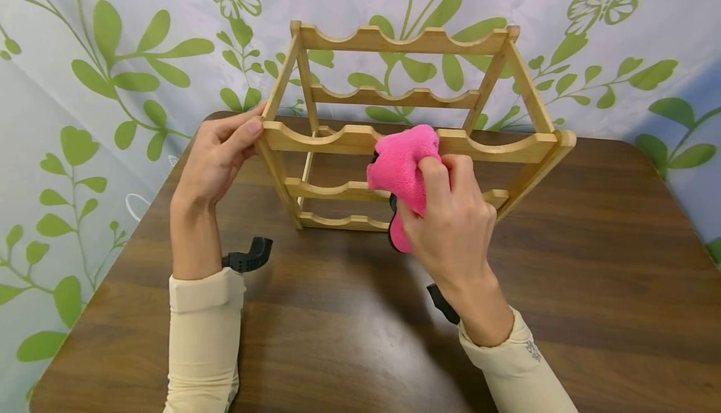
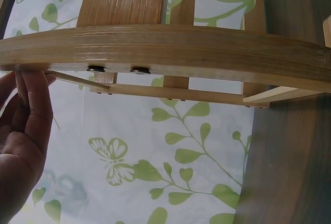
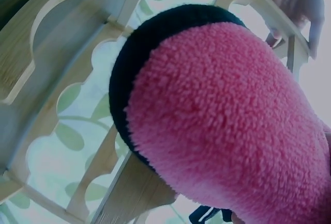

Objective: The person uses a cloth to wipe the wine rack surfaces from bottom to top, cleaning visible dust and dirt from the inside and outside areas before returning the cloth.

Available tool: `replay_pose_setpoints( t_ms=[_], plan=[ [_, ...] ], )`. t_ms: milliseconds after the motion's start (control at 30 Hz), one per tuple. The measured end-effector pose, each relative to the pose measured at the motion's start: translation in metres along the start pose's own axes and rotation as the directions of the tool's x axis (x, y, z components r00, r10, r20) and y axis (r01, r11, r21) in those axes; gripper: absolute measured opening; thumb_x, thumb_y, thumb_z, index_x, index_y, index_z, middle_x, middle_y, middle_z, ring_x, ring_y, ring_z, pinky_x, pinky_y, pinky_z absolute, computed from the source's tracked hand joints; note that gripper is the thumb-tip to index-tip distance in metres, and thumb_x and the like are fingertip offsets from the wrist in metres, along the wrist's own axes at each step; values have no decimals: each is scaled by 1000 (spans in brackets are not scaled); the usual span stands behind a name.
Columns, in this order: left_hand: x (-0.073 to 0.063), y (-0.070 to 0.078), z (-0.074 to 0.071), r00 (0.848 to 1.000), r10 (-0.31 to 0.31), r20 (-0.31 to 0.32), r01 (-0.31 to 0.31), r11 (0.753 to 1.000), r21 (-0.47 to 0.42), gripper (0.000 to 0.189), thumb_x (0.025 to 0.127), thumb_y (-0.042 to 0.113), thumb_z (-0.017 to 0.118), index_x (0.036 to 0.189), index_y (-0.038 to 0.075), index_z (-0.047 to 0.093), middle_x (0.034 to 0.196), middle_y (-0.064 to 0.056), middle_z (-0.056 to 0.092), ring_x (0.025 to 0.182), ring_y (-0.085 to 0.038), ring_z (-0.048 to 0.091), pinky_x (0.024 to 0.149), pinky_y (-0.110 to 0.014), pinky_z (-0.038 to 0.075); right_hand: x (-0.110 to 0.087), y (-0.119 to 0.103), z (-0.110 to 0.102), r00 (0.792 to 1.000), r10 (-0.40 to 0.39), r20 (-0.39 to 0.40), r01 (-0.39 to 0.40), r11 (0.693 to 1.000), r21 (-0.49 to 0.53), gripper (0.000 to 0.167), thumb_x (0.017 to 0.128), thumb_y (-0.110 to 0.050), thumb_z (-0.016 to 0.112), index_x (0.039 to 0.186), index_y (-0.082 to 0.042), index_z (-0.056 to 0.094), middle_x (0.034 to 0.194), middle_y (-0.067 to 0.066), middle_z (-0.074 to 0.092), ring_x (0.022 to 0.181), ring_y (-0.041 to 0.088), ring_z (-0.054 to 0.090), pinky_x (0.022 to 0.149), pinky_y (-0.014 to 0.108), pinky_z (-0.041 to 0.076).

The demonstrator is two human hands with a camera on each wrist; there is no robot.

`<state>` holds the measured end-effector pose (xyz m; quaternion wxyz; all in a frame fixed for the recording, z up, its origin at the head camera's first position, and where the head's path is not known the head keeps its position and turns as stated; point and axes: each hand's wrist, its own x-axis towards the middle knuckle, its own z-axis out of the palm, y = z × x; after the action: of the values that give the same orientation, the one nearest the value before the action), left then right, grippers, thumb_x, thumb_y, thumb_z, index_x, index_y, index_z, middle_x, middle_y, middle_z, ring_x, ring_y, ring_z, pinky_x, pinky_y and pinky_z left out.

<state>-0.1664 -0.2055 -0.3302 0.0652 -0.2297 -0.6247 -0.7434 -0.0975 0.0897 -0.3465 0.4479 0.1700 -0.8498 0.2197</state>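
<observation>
A light wooden wine rack with scalloped rails stands on the table. At its near upper left corner, my left hand grips the post between thumb and fingers; the left wrist view shows those fingers against a side bar. My right hand holds a fluffy pink cloth with black edging, bunched over the middle of the near top rail. Close up in the right wrist view, the cloth covers part of the rail and most of the right hand's fingers.
The brown wooden table extends around the rack on both sides and in front. Behind it hangs a pale backdrop printed with green leaves and butterflies. A black wrist mount sticks out beside the left sleeve.
</observation>
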Motion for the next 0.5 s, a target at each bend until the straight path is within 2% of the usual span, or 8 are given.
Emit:
replay_pose_setpoints(
  t_ms=[267,500],
  plan=[
    [0,0,-1,1000,-6,4,6,1000,-14,29,98,10,61,121,-8,64,142,-28,45,104,-21,65,88,-29,54,-2,7,-8,1000,-5,-4,5,1000,-25,33,80,-9,72,108,-3,54,98,23,55,75,35,60,51,57,53],
    [-1,0,-1,1000,-3,3,3,1000,-10,28,99,11,61,120,-7,65,143,-28,45,106,-21,64,88,-29,54,-5,11,-14,1000,-28,-7,28,999,-44,34,80,-9,73,108,-4,54,100,24,56,75,37,61,49,57,53]
  ],
)
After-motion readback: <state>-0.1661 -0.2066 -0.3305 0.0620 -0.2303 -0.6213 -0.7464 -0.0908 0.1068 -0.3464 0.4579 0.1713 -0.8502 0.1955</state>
